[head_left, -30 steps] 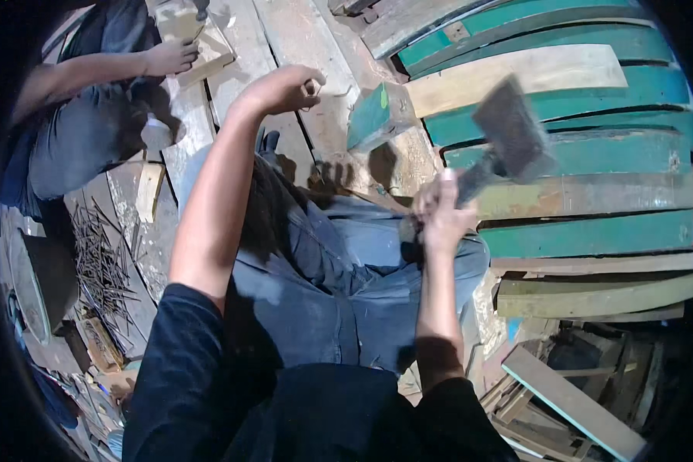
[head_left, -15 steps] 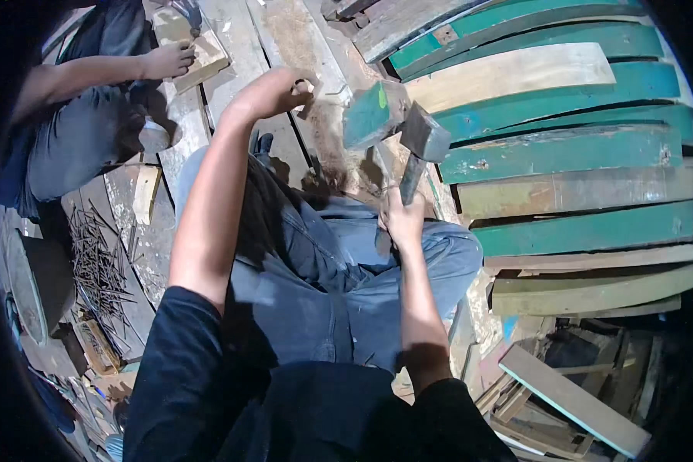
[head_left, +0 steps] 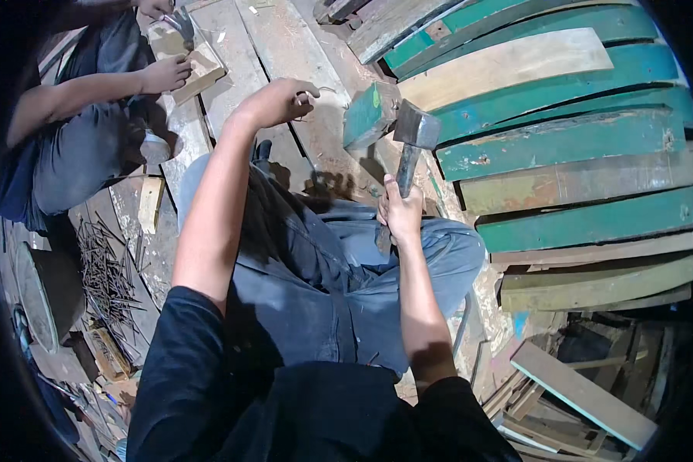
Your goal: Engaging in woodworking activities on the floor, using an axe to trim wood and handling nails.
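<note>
My right hand (head_left: pixel 401 215) is wrapped round the handle of a hammer (head_left: pixel 417 127), whose square metal head points up above my right thigh. My left hand (head_left: pixel 279 104) reaches forward over the planks with fingers curled together. Something small and pale shows at its fingertips, too small to name. Between the hammer and my left hand stands a wooden block (head_left: pixel 372 115) with a green painted face. My legs are folded in blue-grey trousers under both arms.
Green-painted boards (head_left: pixel 570 146) lie in rows at right, a bare pale board among them. Loose nails (head_left: pixel 108 266) lie at left near a dark basin (head_left: pixel 52 296). Another person at upper left grips a tool over a wood block (head_left: pixel 200 71). Scrap timber (head_left: pixel 585 393) fills the lower right.
My left hand has shifted slightly down, its fingers still curled. The hammer head has tipped a little left and upward. The other person's second hand and tool have come into view.
</note>
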Available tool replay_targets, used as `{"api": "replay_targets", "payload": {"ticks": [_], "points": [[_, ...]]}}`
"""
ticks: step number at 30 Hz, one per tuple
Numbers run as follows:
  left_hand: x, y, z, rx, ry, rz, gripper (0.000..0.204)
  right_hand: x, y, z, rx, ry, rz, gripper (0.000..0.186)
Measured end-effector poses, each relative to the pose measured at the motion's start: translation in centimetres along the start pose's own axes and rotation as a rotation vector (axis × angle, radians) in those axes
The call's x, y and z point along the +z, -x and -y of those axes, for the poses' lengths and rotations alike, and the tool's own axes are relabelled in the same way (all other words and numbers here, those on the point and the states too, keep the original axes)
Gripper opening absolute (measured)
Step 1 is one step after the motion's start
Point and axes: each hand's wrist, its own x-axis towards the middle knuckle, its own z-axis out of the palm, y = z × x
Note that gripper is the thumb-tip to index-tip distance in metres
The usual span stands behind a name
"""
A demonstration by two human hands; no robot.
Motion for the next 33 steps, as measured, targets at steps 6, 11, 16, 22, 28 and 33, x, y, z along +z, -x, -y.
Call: {"api": "replay_targets", "payload": {"ticks": [6,11,16,22,28,33], "points": [[-0.2,-0.2,-0.4,0.017,-0.061,0.018,0.031,-1.8,0.3,4.4,-0.461,-0.161,0.015,0.032],[-0.7,-0.1,-1.3,-0.058,-0.106,0.047,0.032,-2.1,3.7,19.0,-1.239,-0.070,0.219,0.035],[-1.1,0.2,-1.2,-0.127,-0.114,0.050,0.032,-1.0,4.5,19.4,-1.240,-0.254,0.382,0.036],[-1.0,0.5,-1.5,-0.099,-0.079,0.048,0.029,-0.9,-2.2,-1.2,-0.159,0.427,-0.102,0.027],[-1.6,0.9,-1.9,-0.197,-0.002,0.035,0.025,-0.2,-1.6,-0.5,0.075,0.161,-0.039,0.036],[-1.3,0.5,-2.4,-0.161,0.027,0.063,0.026,-1.0,-2.0,-0.6,0.117,0.040,-0.074,0.034]]}}
